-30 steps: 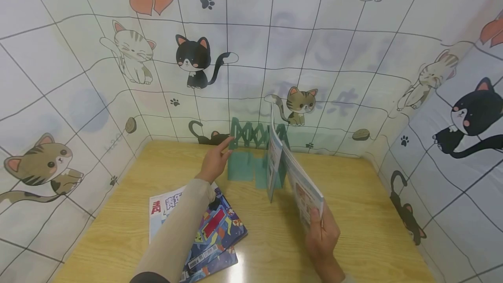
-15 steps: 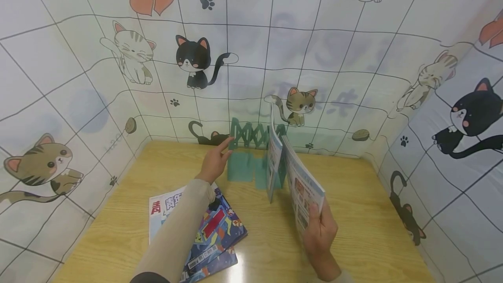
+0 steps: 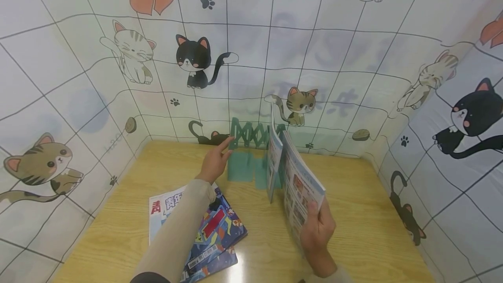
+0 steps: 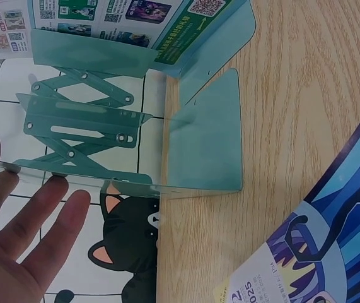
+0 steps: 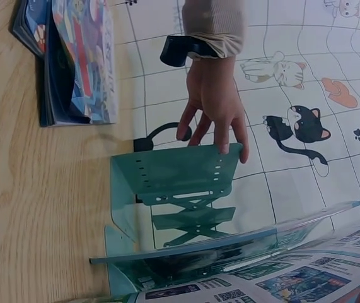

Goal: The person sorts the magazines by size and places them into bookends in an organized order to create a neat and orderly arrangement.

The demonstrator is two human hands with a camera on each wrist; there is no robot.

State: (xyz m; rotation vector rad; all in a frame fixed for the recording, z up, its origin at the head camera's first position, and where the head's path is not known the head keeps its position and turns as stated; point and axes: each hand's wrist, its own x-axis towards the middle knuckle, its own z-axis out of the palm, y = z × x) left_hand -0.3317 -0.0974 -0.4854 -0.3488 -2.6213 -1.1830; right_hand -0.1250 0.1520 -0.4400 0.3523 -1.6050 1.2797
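A green metal expandable bookend (image 3: 240, 167) with a zigzag back stands against the wall. My left hand (image 3: 214, 161) touches its left end plate (image 5: 180, 167) with fingers extended, as the right wrist view shows. A thin magazine (image 3: 273, 156) stands upright in the bookend's right part. To the right of it, my right hand (image 3: 317, 235) grips another magazine (image 3: 296, 187) by its near edge, the thumb on its printed face. That magazine is held upright, slanted toward me, its far end by the bookend's right side. In the right wrist view only a bit of the right hand shows.
Overlapping magazines (image 3: 220, 226) with blue covers lie on the wooden table (image 3: 353, 213) at the left, partly under my left forearm. Cat-patterned sheeting (image 3: 251, 47) covers the walls at the back and both sides.
My right hand has shifted slightly left with the magazine, turning its printed face more into view and bringing it nearer the upright one. The left hand has stayed in place.
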